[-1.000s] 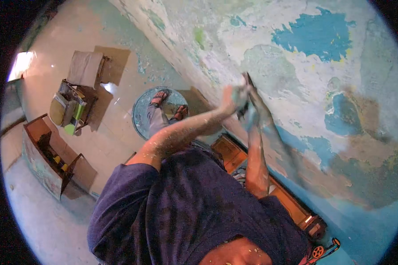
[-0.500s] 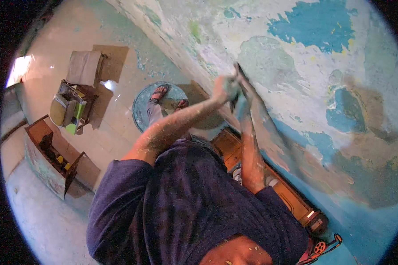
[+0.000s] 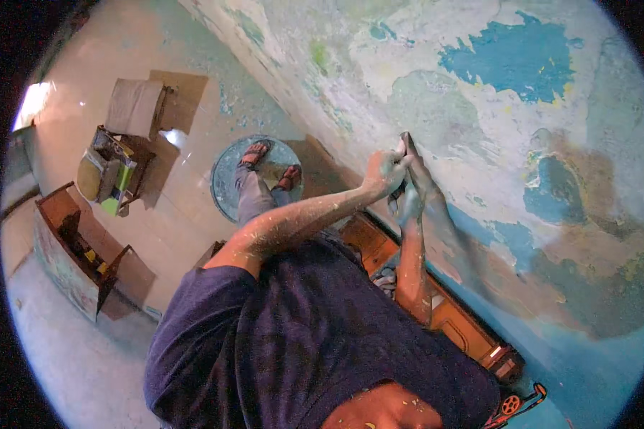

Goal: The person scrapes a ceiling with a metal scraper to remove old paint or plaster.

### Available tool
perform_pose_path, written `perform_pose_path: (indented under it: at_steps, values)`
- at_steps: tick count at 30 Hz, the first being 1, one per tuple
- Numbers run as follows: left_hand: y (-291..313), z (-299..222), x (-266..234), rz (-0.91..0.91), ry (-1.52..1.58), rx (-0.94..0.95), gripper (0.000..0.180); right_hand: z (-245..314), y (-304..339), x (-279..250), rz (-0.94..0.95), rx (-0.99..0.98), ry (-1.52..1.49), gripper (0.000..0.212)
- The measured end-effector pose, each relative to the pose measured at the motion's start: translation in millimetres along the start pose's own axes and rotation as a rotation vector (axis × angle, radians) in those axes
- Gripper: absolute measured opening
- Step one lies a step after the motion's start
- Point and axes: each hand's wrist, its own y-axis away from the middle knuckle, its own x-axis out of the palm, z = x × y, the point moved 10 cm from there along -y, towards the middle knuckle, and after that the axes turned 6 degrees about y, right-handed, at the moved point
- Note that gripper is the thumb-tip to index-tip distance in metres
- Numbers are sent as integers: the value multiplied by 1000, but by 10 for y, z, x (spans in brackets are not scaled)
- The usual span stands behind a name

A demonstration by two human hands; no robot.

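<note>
Both hands are closed on one scraper, whose dark, narrow blade (image 3: 406,141) is at the peeling wall (image 3: 436,107). My left hand (image 3: 384,174) wraps round it close to the blade. Lower on the same tool, my right hand (image 3: 412,204) grips it; a dark part of it shows between the two hands. Pale dust coats both hands, and flecks cover the forearms. White, grey-green and blue patches of worn paint cover the wall. Whether the blade's edge touches the surface cannot be made out.
My sandalled feet stand on a round, paint-spattered blue platform (image 3: 225,193). A wooden cabinet (image 3: 465,330) runs along the wall at right. Left on the floor are a cloth-topped stool (image 3: 132,107), a chair holding things (image 3: 111,175) and an open wooden box-like piece (image 3: 75,247).
Both hands and the scraper have moved down the wall, slightly to the right in view. The grip stays the same. My head view has shifted slightly.
</note>
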Motion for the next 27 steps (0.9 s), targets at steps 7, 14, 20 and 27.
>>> perform_pose_path:
  at_steps: [7, 14, 20, 27]
  values:
    - [70, -304, -84, 94, 284, -225, 31, 574, 247, -34, -114, 0, 460, 26]
    - [-84, -38, -118, 112, 499, -442, 32, 397, -177, 31, -92, -258, 975, 29]
    - [35, -383, -112, 175, 260, -254, 34, 495, 193, 35, -175, -43, 441, 32]
    - [15, -438, -129, 230, 376, -202, 35, 968, 452, 368, -163, -120, 729, 28]
